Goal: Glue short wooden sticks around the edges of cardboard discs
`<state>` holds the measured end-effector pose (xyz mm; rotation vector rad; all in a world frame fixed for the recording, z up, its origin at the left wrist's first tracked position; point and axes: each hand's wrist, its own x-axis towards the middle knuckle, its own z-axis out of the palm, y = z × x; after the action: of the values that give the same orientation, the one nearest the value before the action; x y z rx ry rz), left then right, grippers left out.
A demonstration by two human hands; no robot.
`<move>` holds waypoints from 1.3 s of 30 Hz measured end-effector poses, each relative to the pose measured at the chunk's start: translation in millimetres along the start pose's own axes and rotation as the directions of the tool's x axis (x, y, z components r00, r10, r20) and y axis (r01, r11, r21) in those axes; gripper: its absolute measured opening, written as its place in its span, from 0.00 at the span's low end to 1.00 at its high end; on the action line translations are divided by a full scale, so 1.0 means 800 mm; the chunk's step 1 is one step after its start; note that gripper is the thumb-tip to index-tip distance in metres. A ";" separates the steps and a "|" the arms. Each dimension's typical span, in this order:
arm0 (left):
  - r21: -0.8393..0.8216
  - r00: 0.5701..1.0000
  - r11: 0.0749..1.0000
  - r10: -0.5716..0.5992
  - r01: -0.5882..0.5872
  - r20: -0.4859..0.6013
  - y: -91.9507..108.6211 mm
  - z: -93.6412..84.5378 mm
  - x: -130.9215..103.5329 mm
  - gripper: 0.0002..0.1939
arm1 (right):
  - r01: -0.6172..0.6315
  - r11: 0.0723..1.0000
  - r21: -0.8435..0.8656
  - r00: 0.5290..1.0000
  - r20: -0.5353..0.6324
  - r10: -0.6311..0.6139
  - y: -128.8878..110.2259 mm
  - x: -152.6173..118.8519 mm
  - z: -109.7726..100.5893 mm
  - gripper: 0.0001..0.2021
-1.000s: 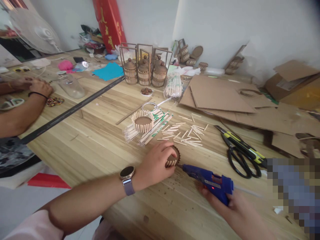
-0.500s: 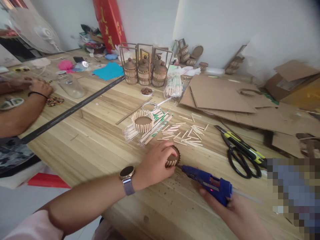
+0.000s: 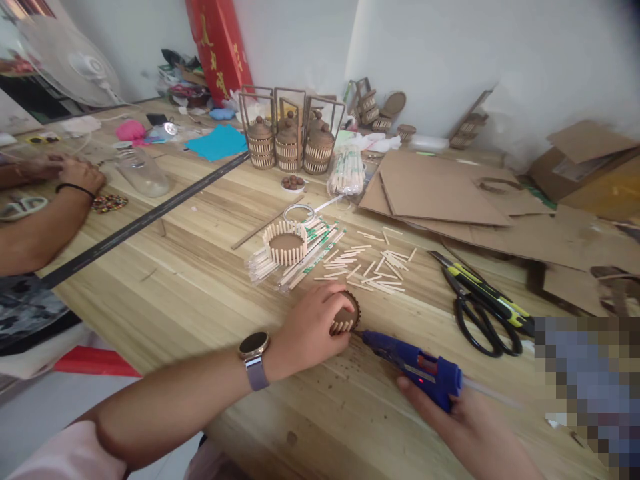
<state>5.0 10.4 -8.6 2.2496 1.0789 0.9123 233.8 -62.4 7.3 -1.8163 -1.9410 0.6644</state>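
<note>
My left hand (image 3: 315, 327) grips a round brown cardboard disc (image 3: 353, 308) tilted up on its edge. Short pale sticks (image 3: 342, 327) stand along the disc's lower rim, and part of it is hidden by my fingers. A blue hot glue gun (image 3: 415, 363) is held in my right hand (image 3: 465, 420), its red light lit and its nozzle at the disc's edge. Beyond my hands lies a scatter of cut wooden sticks (image 3: 367, 267). A disc ringed with upright sticks (image 3: 286, 245) rests on wrapped chopsticks (image 3: 313, 257).
Black scissors (image 3: 483, 320) and a yellow-black utility knife (image 3: 490, 293) lie on the right, below cardboard sheets (image 3: 445, 193). Lidded stick baskets with handles (image 3: 289, 143) stand behind a small bowl of brown balls (image 3: 293, 183). At left, another person's hands (image 3: 80, 177) are near a glass jar (image 3: 143, 173).
The glue gun has shifted very slightly to the left at the disc's edge. My left hand and the disc stay in place.
</note>
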 end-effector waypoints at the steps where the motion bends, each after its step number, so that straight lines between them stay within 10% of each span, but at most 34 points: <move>1: -0.001 1.000 1.000 0.000 0.000 0.001 0.000 0.000 0.000 0.17 | 0.003 1.000 -0.006 1.000 -0.001 -0.003 0.000 0.000 0.000 0.20; 39: 0.005 1.000 1.000 -0.001 0.001 -0.008 -0.001 0.000 0.000 0.17 | 0.099 0.994 -0.049 0.991 -0.089 -0.103 0.003 0.001 0.005 0.18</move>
<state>4.9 10.8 -9.3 2.2508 1.0864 0.9196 233.2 -61.5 2.5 -1.7295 -1.9864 0.5010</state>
